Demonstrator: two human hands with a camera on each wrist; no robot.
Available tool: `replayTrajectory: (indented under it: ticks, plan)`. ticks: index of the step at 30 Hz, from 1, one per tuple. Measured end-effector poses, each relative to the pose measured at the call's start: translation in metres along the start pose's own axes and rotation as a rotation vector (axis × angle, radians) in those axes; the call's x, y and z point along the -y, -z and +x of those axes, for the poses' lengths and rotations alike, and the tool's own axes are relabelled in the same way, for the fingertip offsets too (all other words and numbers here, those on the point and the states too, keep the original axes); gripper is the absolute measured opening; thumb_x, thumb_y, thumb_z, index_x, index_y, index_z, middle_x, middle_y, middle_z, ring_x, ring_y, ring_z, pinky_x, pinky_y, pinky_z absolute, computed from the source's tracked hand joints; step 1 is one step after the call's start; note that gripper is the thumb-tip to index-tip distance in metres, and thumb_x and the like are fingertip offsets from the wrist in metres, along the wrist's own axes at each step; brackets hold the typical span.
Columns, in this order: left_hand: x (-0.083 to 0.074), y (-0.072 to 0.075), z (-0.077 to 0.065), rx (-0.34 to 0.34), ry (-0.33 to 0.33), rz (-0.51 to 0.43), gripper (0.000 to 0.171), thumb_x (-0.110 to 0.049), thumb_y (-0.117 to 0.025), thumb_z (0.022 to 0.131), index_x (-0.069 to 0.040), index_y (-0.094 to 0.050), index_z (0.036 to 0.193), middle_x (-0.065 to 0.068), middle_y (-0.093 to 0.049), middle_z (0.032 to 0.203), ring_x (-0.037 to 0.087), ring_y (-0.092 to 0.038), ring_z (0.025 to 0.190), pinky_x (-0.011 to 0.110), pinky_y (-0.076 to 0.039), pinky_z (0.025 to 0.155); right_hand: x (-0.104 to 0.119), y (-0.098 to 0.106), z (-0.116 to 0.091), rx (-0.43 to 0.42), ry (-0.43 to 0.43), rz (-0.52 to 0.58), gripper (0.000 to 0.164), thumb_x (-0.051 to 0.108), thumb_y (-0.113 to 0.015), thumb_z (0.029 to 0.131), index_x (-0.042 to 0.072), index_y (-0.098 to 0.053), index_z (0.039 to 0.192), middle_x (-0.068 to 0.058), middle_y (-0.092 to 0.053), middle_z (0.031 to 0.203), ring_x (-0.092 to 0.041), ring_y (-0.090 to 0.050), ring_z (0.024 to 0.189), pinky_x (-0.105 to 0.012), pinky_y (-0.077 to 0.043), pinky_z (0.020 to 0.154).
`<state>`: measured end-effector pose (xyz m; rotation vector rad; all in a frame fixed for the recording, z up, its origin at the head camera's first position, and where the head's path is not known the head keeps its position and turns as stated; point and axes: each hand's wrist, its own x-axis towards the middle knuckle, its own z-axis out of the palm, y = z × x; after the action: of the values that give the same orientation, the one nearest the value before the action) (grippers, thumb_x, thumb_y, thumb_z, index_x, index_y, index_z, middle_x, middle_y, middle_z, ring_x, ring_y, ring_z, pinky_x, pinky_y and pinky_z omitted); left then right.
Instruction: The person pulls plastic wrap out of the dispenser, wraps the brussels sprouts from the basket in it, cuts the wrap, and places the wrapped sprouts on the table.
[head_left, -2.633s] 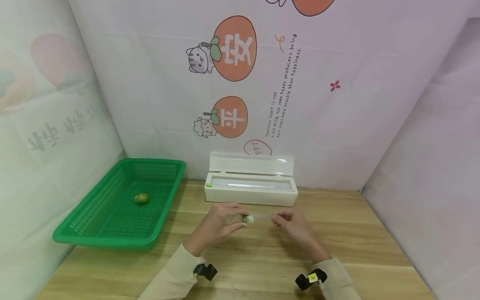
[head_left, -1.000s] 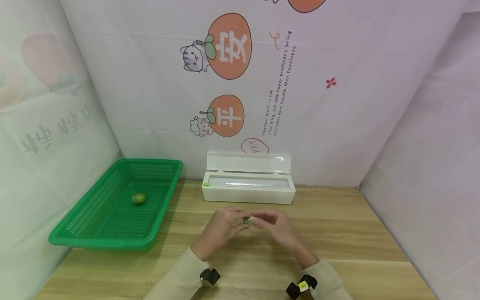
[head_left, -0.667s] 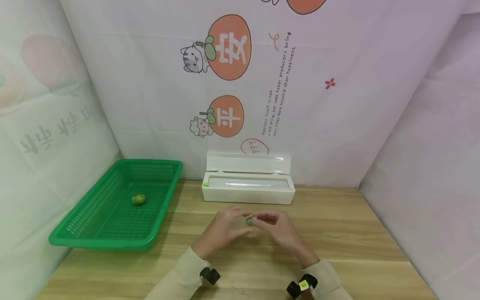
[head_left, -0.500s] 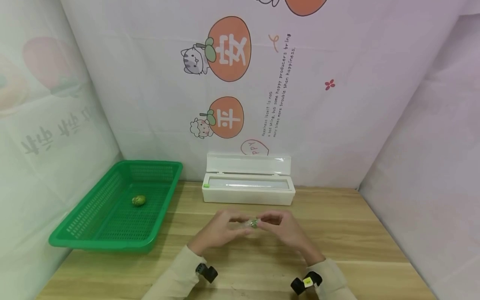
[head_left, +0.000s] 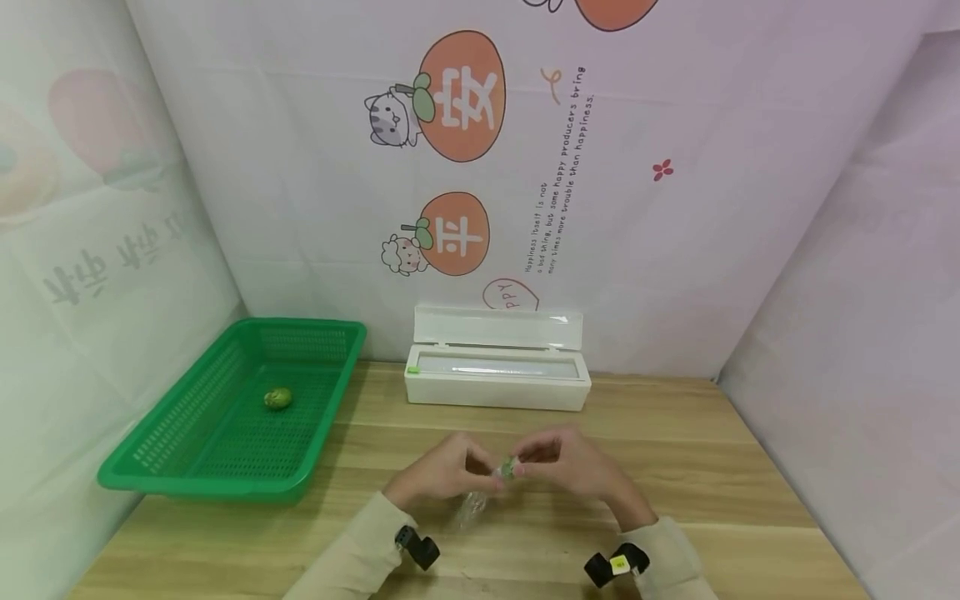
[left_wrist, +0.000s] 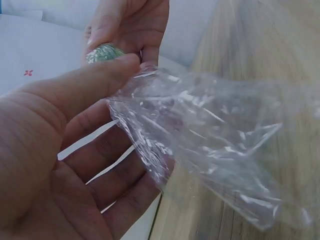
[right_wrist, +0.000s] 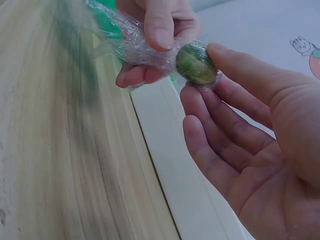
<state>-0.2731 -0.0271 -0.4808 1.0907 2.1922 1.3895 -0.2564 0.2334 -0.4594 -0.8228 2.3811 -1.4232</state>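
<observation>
A small green Brussels sprout (right_wrist: pixel 196 65), wrapped in clear plastic film, is between my two hands above the table. My right hand (head_left: pixel 576 468) pinches the sprout between thumb and fingertips. With thumb and index finger, my left hand (head_left: pixel 441 472) pinches the gathered film right beside it. From that pinch the loose tail of plastic film (left_wrist: pixel 200 135) spreads out crumpled, and in the head view it hangs below the left hand. The left hand's other fingers are loosely extended. In the left wrist view, the left thumb partly covers the sprout.
A white film dispenser box (head_left: pixel 495 393) stands behind the hands against the backdrop, its lid raised. On the left, a green plastic basket (head_left: pixel 202 486) holds another Brussels sprout (head_left: pixel 277 398). The wooden table (head_left: pixel 712 475) extends to the right wall.
Earlier the right hand drew film out to the right while the left held the sprout. Now the right hand holds the sprout, and the film tail hangs from the left hand.
</observation>
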Motion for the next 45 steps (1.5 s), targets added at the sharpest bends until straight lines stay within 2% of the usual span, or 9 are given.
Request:
replayTrajectory:
  ticks: [6,9,12,14,17,22,26,33,45]
  plan:
    - [-0.002,-0.001,-0.001,0.031,0.000,-0.058,0.013,-0.010,-0.078,0.095,0.003,-0.081,0.092,0.019,-0.081,0.095,0.005,-0.072,0.076,0.021,-0.061,0.076,0.003,-0.005,0.000,0.065,0.065,0.030,0.022,0.022,-0.075,0.100,0.010,-0.077,0.119,-0.008,-0.081,0.110,-0.020,-0.078,0.098,-0.032,-0.064,0.088]
    - [-0.007,-0.001,-0.001,-0.031,0.033,0.074,0.012,-0.018,-0.079,0.096,-0.007,-0.083,0.096,0.007,-0.082,0.097,0.008,-0.074,0.086,0.026,-0.063,0.085,0.003,-0.005,0.000,0.009,0.023,0.017,0.023,0.026,-0.075,0.099,0.013,-0.077,0.119,-0.006,-0.080,0.111,-0.019,-0.077,0.098,-0.031,-0.064,0.088]
    - [-0.016,0.000,-0.002,-0.188,0.019,0.298,0.019,-0.028,-0.082,0.093,-0.015,-0.082,0.107,0.000,-0.082,0.109,0.014,-0.075,0.101,0.035,-0.062,0.095,0.002,-0.003,0.000,-0.117,-0.053,0.002,0.025,0.032,-0.076,0.099,0.016,-0.077,0.118,-0.005,-0.079,0.113,-0.017,-0.075,0.101,-0.030,-0.063,0.089]
    - [-0.022,0.000,-0.003,-0.313,-0.029,0.439,0.026,-0.030,-0.083,0.092,-0.016,-0.080,0.113,-0.001,-0.080,0.114,0.017,-0.074,0.108,0.037,-0.062,0.098,0.001,0.000,-0.001,-0.212,-0.098,0.004,0.028,0.036,-0.075,0.099,0.016,-0.077,0.118,-0.005,-0.079,0.114,-0.018,-0.075,0.104,-0.032,-0.062,0.092]
    - [-0.030,0.000,-0.003,-0.462,-0.199,0.602,0.025,-0.024,-0.084,0.091,-0.012,-0.079,0.113,0.001,-0.079,0.112,0.017,-0.074,0.104,0.033,-0.063,0.094,0.001,0.003,-0.001,-0.290,-0.121,0.021,0.031,0.037,-0.073,0.100,0.012,-0.076,0.119,-0.008,-0.079,0.117,-0.022,-0.075,0.107,-0.038,-0.062,0.097]
    - [-0.039,-0.006,0.000,-0.551,-0.412,0.748,0.015,-0.012,-0.087,0.087,-0.011,-0.081,0.100,0.000,-0.077,0.100,0.012,-0.071,0.092,0.021,-0.061,0.084,0.005,0.007,-0.001,-0.292,-0.113,0.088,0.032,0.037,-0.073,0.101,0.011,-0.076,0.120,-0.009,-0.078,0.118,-0.024,-0.075,0.107,-0.036,-0.062,0.097]
    - [-0.038,-0.009,0.001,-0.584,-0.442,0.736,0.013,-0.011,-0.087,0.086,-0.010,-0.081,0.098,-0.001,-0.077,0.096,0.010,-0.070,0.087,0.018,-0.060,0.080,0.009,0.007,-0.001,-0.267,-0.098,0.149,0.032,0.035,-0.072,0.101,0.010,-0.075,0.121,-0.009,-0.078,0.119,-0.022,-0.075,0.107,-0.029,-0.062,0.095]
    - [-0.033,-0.011,0.002,-0.645,-0.474,0.643,0.016,-0.010,-0.088,0.084,-0.009,-0.081,0.098,0.000,-0.080,0.093,0.012,-0.075,0.085,0.021,-0.062,0.081,0.012,0.006,-0.001,-0.230,-0.076,0.227,0.034,0.029,-0.068,0.105,0.002,-0.073,0.124,-0.014,-0.076,0.119,-0.021,-0.075,0.105,-0.031,-0.063,0.095]
    - [-0.029,-0.009,0.002,-0.623,-0.445,0.496,0.020,-0.015,-0.089,0.084,-0.007,-0.081,0.101,0.003,-0.083,0.098,0.016,-0.078,0.091,0.029,-0.065,0.085,0.013,-0.005,0.002,-0.193,-0.008,0.371,0.034,0.019,-0.066,0.106,-0.008,-0.068,0.126,-0.001,-0.080,0.113,-0.018,-0.077,0.105,-0.033,-0.063,0.098]
